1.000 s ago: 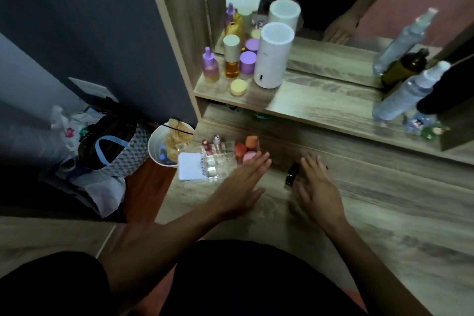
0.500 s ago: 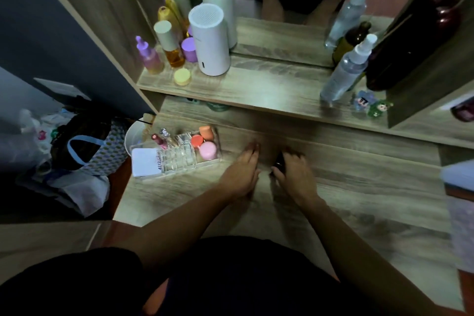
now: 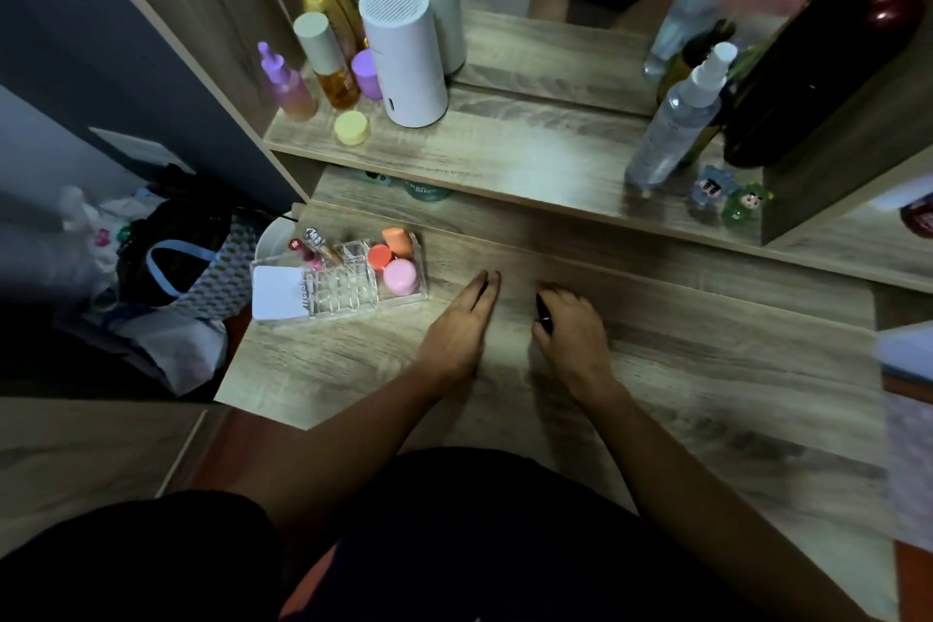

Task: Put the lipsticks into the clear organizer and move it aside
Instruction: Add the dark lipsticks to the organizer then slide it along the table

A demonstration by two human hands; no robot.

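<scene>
The clear organizer (image 3: 348, 290) sits at the left end of the wooden desk (image 3: 707, 369). It holds a few lipsticks (image 3: 310, 248), orange and pink sponges (image 3: 399, 275) and a white card (image 3: 276, 293). My left hand (image 3: 462, 326) lies flat on the desk to the organizer's right, fingers together and holding nothing. My right hand (image 3: 570, 331) is curled over a black lipstick tube (image 3: 542, 311), whose end pokes out from under the fingers.
On the shelf above stand a white cylindrical device (image 3: 404, 61), purple and amber bottles (image 3: 333, 71), a yellow jar (image 3: 352, 127) and a clear spray bottle (image 3: 674, 121). Bags (image 3: 171, 248) and a white bowl (image 3: 272, 237) lie left of the desk.
My view has shifted so the desk sits more central. The left hand moved away from the organizer and flattened on the desk. The right hand closed over the black lipstick.
</scene>
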